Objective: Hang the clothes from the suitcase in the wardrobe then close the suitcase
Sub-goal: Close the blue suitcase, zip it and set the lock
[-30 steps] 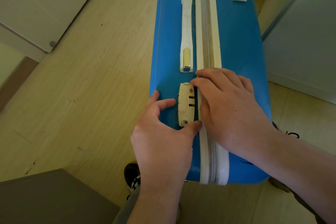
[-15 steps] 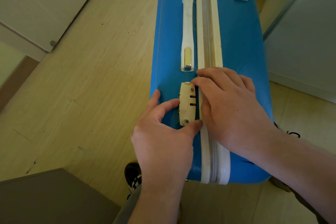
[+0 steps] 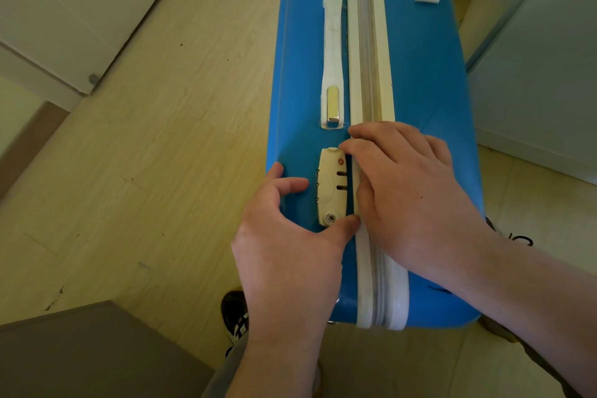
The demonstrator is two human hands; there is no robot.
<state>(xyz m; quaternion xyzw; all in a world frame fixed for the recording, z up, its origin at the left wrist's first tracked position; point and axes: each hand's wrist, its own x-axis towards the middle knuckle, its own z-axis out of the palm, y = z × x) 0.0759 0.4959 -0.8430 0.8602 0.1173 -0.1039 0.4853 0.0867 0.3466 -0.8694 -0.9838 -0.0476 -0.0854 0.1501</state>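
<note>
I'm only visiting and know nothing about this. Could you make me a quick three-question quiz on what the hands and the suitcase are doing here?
1. True or false: the blue suitcase lies wide open with clothes showing.
2. Where does the thumb of the left hand touch the cream lock? A: at its near end. B: at its far end. C: nowhere.
3. Fill in: the right hand lies over the white ______ band between the suitcase's two halves.

Key: 1 false, the halves are together and no clothes show. 2 A. 3 zipper.
</note>
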